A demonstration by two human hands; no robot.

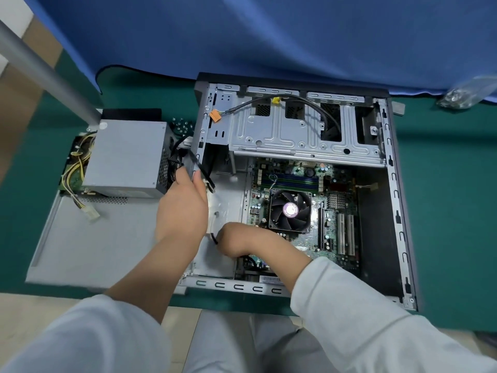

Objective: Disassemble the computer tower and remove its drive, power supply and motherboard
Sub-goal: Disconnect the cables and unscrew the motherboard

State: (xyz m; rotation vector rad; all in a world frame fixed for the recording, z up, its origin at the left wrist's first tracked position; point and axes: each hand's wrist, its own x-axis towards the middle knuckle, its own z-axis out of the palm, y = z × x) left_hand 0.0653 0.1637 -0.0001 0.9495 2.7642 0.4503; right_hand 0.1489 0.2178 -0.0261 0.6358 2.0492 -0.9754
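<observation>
Lying open on the green counter [443, 211], the computer tower [398, 184] still contains the motherboard [304, 179] with its fan [290, 210]. The removed side panel [94, 246] sits just left, carrying the power supply [126, 154]. The left hand [183, 200] grips a black cable [200, 168] at the tower's left wall. The right hand [242, 239] curls around another black cable [214, 238] inside the case.

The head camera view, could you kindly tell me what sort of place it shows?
Probably a repair or training workbench: an opened computer tower lies on a green mat, its power supply set out on the removed side panel, with a blue cloth behind.
</observation>
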